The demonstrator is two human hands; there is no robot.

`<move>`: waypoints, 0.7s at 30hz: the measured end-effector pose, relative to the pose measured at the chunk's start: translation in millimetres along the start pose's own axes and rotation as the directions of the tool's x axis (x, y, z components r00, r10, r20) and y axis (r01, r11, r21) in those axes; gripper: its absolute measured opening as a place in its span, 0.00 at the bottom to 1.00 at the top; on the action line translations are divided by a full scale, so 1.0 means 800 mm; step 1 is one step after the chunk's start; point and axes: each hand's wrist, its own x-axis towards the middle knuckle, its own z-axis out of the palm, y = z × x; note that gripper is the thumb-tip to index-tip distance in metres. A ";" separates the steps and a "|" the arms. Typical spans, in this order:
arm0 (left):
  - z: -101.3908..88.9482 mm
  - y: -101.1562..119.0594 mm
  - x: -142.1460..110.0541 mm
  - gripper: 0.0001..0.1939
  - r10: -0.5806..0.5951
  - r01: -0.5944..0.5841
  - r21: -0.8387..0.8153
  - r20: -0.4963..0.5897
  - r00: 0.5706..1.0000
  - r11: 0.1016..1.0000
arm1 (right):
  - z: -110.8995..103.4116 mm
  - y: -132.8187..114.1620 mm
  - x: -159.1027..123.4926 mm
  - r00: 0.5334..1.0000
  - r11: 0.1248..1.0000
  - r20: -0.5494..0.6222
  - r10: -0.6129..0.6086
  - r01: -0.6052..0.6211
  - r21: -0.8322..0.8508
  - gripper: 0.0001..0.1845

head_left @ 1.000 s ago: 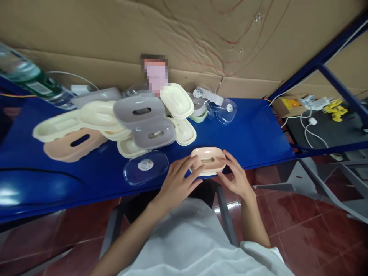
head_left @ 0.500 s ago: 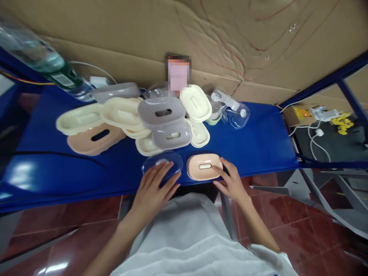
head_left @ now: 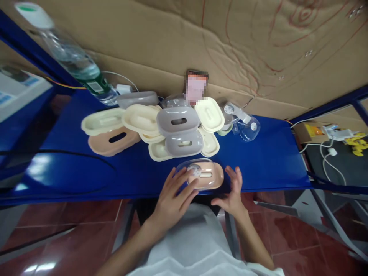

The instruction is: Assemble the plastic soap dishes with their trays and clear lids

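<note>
A peach oval dish with a slot [head_left: 216,177] lies near the front edge of the blue table. A clear plastic lid with a round sticker [head_left: 194,168] overlaps its left part. Over the lid's left side is my left hand [head_left: 176,195], its fingers gripping it from above. Whether the lid touches the dish, I cannot tell. My right hand [head_left: 233,189] is just right of the dish, fingers and thumb spread, with nothing in it. Behind the dish are two grey slotted dishes [head_left: 188,115] among several cream trays [head_left: 209,115].
Left on the blue table [head_left: 267,165] lie a brown slotted dish [head_left: 99,143] and a black cable [head_left: 71,153]. A water bottle [head_left: 96,82] stands at the back left. More clear lids [head_left: 249,132] lie at the back right, and a phone [head_left: 196,86] leans on the cardboard.
My left hand has carried the clear lid rightward over the peach dish. My right hand has let go of the dish and opened beside it. The view has shifted.
</note>
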 end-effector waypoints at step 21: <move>0.029 -0.019 0.031 0.20 0.257 -0.263 -0.026 0.326 0.910 0.964 | -0.018 0.020 0.000 0.985 0.993 0.171 -0.029 0.048 -0.110 0.45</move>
